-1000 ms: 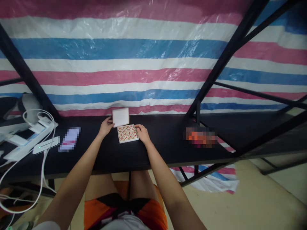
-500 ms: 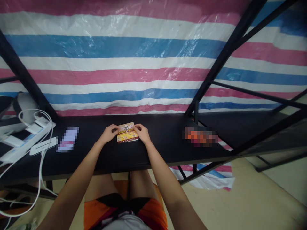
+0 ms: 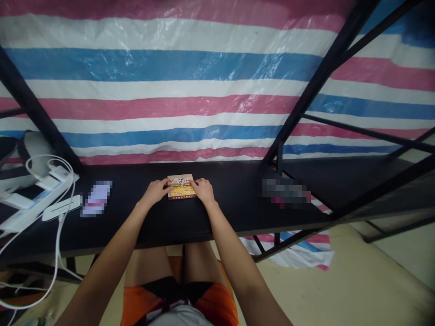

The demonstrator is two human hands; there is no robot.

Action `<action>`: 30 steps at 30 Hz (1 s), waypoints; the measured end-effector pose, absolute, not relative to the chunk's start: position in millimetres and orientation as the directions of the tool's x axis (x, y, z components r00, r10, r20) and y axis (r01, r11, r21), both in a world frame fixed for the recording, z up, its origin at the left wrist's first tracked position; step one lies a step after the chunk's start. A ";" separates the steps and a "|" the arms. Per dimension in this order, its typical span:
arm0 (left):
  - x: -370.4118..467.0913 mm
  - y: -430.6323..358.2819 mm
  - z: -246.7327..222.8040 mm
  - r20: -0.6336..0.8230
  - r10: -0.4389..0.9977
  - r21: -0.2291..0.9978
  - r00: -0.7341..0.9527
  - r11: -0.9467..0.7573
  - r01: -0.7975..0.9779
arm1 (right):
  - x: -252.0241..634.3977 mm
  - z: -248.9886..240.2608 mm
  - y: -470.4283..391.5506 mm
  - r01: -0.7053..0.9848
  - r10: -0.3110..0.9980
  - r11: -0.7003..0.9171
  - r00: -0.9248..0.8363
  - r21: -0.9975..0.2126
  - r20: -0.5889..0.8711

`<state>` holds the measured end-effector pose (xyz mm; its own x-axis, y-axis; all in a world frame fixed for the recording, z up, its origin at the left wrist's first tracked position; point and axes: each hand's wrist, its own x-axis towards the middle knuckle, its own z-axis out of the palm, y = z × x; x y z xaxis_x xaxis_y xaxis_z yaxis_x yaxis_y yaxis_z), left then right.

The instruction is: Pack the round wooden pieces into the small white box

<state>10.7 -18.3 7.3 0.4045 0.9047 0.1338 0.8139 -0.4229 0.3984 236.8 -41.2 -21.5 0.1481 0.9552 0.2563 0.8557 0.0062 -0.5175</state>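
A small cardboard box (image 3: 182,192), yellow with a dark red lower band, lies flat on the black tabletop (image 3: 163,226) in the middle of the head view. Its printed lettering seems to read "Chinese chess". My left hand (image 3: 156,191) grips its left side, the thumb and fingers lying along that edge. On the opposite side my right hand (image 3: 204,190) has hold of the upper right part, with its thumb over the top face. The box's far side edges are partly covered by the fingers.
At the left lie a pixelated phone-like item (image 3: 97,198), a white flat holder (image 3: 61,208) and a white power strip (image 3: 32,203) with looping cables. A pixelated dark item (image 3: 286,192) is at the right. Black metal posts (image 3: 306,99) and striped plastic sheeting (image 3: 176,108) stand behind.
The box was slightly tilted and turned; now it lies flatter and squarer to me. Both hands have settled lower along its sides, still touching it.
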 end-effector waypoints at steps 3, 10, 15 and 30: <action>13.6 -18.5 1.9 0.176 0.892 0.485 0.416 -0.446 0.752 | 239.0 -20.5 -43.8 0.857 0.967 0.047 0.089 -0.513 0.237; 23.3 -8.4 -15.4 0.223 0.936 0.897 0.274 -0.307 0.318 | 243.2 -27.7 -38.3 0.613 0.964 0.117 0.119 -0.781 0.238; 29.2 -9.5 -9.1 0.163 0.968 0.985 0.188 -0.169 0.017 | 232.4 -31.9 -30.7 0.070 0.967 0.192 0.153 -0.979 0.201; 21.9 -25.4 9.4 0.536 0.809 0.688 0.241 -0.584 0.430 | 225.5 -20.9 -43.9 0.427 0.788 0.411 0.278 -0.805 0.550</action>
